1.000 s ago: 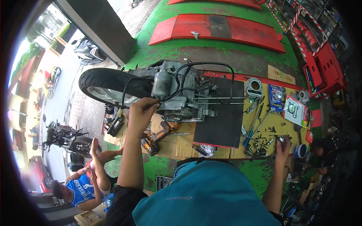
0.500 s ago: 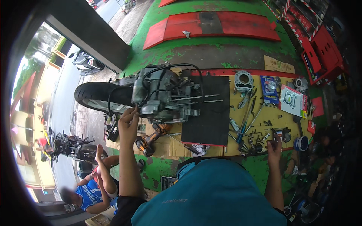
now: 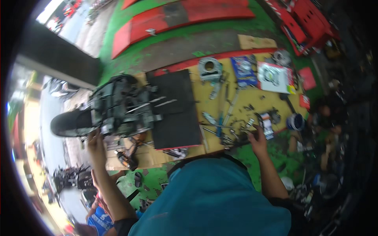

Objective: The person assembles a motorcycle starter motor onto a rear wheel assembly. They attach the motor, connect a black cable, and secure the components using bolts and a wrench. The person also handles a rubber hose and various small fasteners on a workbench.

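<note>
A bare motorcycle engine (image 3: 118,106), with a black-tyred wheel (image 3: 71,122) at its left, lies on the bench. Long metal studs (image 3: 146,104) stick out of it over a black mat (image 3: 175,110). My left hand (image 3: 95,144) is at the engine's near side beside the tyre, fingers closed; what they hold is blurred. Around the bench's right part, my right hand (image 3: 258,142) has its fingers bent at a dark, curved piece (image 3: 258,118) that I cannot identify. Close beside it is a phone-like slab (image 3: 268,129) with a lit face.
Wrenches, bolts and a cylinder block (image 3: 210,69) lie right of the mat, near a gasket packet (image 3: 273,77) and a round tub (image 3: 295,122). An orange-black power drill (image 3: 126,159) sits near the front edge. Someone in blue (image 3: 101,220) is at lower left.
The whole scene has shifted left and tilted in my view, with blur. Both hands keep near the same things. The black hose arching over the mat no longer shows there.
</note>
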A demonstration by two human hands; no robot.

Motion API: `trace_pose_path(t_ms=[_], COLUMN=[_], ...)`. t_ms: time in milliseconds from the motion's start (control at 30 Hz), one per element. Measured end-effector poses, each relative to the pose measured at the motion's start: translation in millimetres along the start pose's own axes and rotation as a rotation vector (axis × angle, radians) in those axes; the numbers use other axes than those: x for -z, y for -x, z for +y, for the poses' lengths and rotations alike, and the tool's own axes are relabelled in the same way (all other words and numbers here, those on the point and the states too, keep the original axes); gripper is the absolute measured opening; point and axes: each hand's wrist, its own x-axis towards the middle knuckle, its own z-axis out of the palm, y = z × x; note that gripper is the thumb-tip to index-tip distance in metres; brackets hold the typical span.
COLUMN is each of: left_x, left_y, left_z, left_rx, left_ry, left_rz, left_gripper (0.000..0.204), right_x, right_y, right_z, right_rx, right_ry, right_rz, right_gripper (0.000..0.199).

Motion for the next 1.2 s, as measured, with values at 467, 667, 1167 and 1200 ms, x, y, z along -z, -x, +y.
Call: trace_pose_path(t_ms=[467, 667, 1167, 1200], left_x=[10.5, 23.2, 34.4, 33.3], left_y=[-10.4, -10.2, -7.7, -7.6], left_z=[-0.9, -32.4, -38.5, -36.2], left_rx=[-0.104, 0.005, 0.132, 0.148], left_ry=[-0.175, -0.123, -0.126, -0.148], left_rz=[-0.068, 0.004, 0.074, 0.082], left_gripper=[0.035, 0.039, 0.051, 0.053], right_x=[44.3, 45.4, 31.8, 32.4], right_y=[-23.0, -28.9, -77.5, -79.1], right_z=[43.1, 51.0, 21.3, 22.1], right_rx=[-0.094, -0.125, 0.186, 0.181], right_ry=[-0.027, 0.217, 0.861, 0.889], right_rz=[0.157, 0.047, 0.007, -0.004], right_gripper=[0.031, 0.03, 0.041, 0.043])
